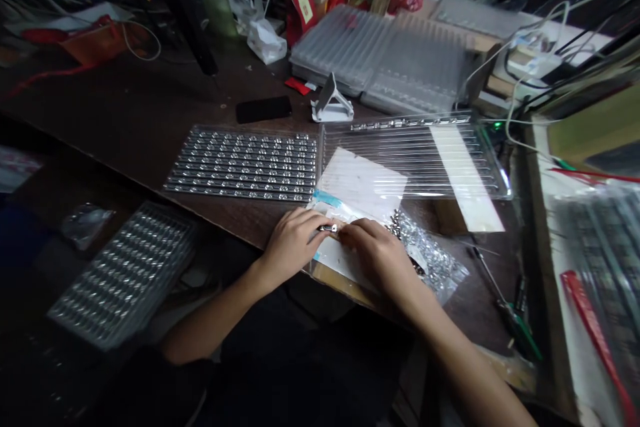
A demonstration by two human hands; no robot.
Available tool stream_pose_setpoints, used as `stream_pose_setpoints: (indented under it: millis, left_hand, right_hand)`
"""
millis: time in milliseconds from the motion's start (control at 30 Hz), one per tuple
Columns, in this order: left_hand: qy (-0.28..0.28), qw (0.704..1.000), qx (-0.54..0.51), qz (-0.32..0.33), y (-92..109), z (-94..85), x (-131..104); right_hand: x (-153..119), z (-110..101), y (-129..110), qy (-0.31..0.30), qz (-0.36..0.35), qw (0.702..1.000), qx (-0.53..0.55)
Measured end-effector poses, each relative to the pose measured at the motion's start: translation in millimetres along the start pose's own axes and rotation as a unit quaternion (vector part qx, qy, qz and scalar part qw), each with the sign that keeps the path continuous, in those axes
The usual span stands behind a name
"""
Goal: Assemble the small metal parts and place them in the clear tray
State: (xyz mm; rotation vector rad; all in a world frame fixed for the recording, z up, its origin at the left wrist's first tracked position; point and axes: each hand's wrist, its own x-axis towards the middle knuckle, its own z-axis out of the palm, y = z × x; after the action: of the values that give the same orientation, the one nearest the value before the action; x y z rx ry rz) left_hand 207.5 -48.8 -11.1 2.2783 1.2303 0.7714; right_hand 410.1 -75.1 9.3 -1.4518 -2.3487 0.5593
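My left hand [295, 240] is closed around a small metal part [327, 228], whose shiny end sticks out past the fingertips. Right beside it, my right hand [377, 250] has its fingers bent together near that end; whatever they hold is hidden. Both hands are over a white sheet [363, 180] with blue tape at the table's front edge. A heap of small shiny metal pieces [435, 253] in clear plastic lies just right of my right hand. Beyond the hands, a filled tray [245, 163] stands left of a clear ribbed tray [415, 153] with one row of parts along its back.
A black phone [264, 109] and a white stand [332, 103] lie behind the trays, with stacked clear trays [345, 47] farther back. Green-handled screwdriver [523, 330] at right. Another stack of filled trays [123, 273] sits lower left. Cables run along the right side.
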Motion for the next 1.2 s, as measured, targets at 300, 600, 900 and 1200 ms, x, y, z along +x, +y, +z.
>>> stream_pose_setpoints:
  millis: [300,600,900,1200]
  left_hand:
    - [0.058,0.998,-0.030,-0.009,12.6,2.2,10.0]
    - [0.018,0.996,-0.085,0.020,25.0,23.2,20.4]
    - [-0.003,0.998,-0.070,0.009,20.6,26.7,20.3]
    - [0.002,0.997,-0.071,0.012,23.2,25.3,19.0]
  right_hand:
    - [-8.1,-16.5,10.1,0.034,0.018,0.999,0.037]
    - [-21.1,-37.7,30.2,-0.053,0.098,0.994,0.013]
    - [-25.0,-37.9,22.8,-0.088,0.050,0.994,0.041]
    - [-21.7,-36.4,14.4,-0.035,0.085,0.994,0.052]
